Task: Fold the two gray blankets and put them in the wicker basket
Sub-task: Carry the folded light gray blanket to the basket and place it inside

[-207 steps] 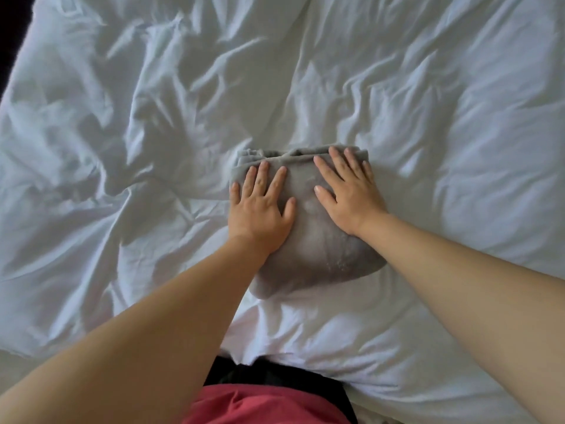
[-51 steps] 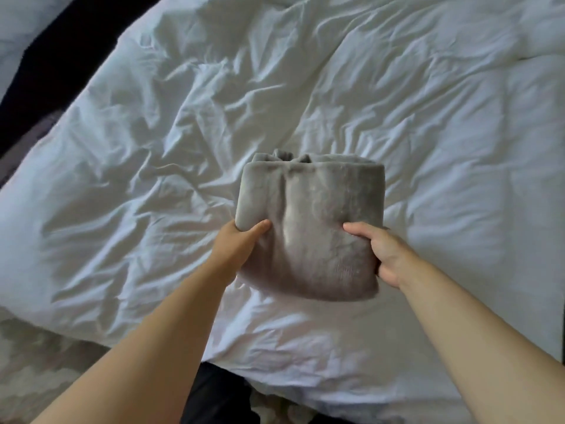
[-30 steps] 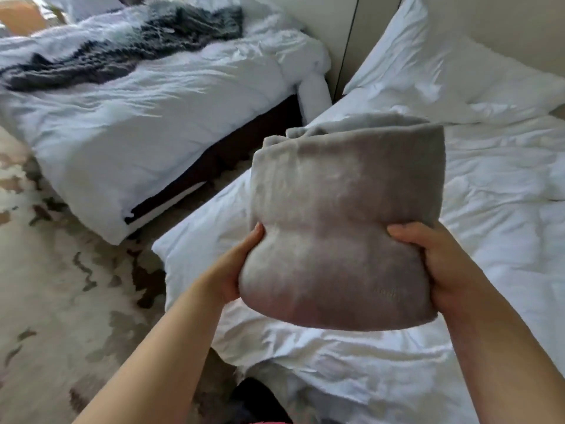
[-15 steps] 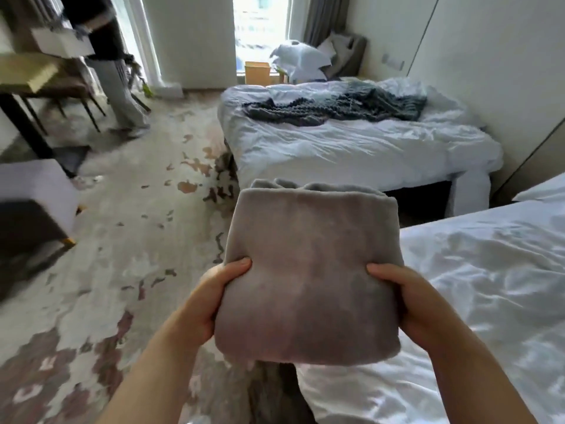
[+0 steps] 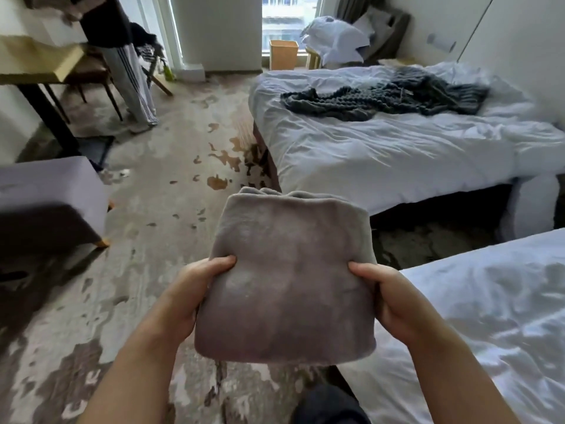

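We hold the folded gray blanket (image 5: pixel 287 280) out in front of us at mid-height, above the patterned carpet (image 5: pixel 153 240) and just left of the near bed (image 5: pixel 489 316). It is a thick, squarish bundle, its stacked layer edges showing along the far side. Our left grip (image 5: pixel 195 289) clasps the bundle's left edge with the thumb lying on top; the other fingers curl beneath, out of view. Our right grip (image 5: pixel 394 301) clasps the right edge in the same manner, thumb on top, fingers hidden below.

On the far bed (image 5: pixel 382 154), well apart from us, the dark gray knitted blanket (image 5: pixel 388 99) lies spread and rumpled across the white cover, unfolded. Beyond that bed, on the floor against the window, stands a tan basket (image 5: pixel 283 55), upright; we cannot tell its weave from here. Just right of it, white pillows (image 5: pixel 336 41) are heaped on a gray chair.

To the near left sits a gray ottoman (image 5: pixel 46 191). Farther left, a surface (image 5: pixel 39 65) with dark legs carries a pale box, and a person in striped trousers (image 5: pixel 134 87) stands beside it.
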A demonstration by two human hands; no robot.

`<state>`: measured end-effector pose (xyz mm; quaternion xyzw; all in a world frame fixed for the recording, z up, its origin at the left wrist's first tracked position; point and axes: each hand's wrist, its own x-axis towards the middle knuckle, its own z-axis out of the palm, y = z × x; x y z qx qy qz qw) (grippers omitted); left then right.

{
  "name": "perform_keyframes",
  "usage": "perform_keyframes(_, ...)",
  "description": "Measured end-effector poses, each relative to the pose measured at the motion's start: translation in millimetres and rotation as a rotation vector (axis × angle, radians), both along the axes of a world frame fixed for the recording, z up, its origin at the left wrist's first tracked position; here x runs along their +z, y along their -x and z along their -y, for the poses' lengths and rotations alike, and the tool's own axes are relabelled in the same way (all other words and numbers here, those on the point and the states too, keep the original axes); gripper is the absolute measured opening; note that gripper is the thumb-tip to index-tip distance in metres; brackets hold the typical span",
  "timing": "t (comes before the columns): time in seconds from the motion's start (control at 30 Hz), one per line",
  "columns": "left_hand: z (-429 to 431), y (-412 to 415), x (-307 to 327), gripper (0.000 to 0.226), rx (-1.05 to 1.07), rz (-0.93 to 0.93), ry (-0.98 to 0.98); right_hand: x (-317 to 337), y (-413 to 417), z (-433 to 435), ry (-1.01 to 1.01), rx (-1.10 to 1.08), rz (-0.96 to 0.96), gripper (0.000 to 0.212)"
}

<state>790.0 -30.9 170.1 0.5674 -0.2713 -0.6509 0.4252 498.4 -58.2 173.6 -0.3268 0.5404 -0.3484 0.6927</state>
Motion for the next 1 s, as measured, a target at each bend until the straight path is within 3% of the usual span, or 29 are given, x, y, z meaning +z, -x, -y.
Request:
perform_keyframes(0.17, 99.4, -6.4, -13.8, 0.038, -0.063, -0.015, -0.080, -18.4, -8.1, 93.2, -0.035, -0.088, 0.046, 0.035)
perform_keyframes(0.33, 217.1, -13.4, -17.8, 0.053, -0.047, 0.125, -0.094, -28.7, -25.6, 229.0, -0.096, -0.075, 0.061, 0.023)
perform_keyframes(0.57, 345.9, -58.9, 4.4, 0.030, 0.174, 0.157, -0.122, -6.8, -78.2, 399.2, -0.123, 0.128, 0.043, 0.042)
perform_keyframes(0.8, 447.8, -123.6, -7.6, 0.028, 0.303, 0.168, -0.194, -24.0, -150.3, 526.9, -0.138, 0.276, 0.004, 0.032)
perform_keyframes(1.0, 580.6, -204.4, -41.4, 0.024, 0.292, 0.144, -0.203, -38.9, -232.3, 648.9, -0.143, 0.274, -0.125, 0.026)
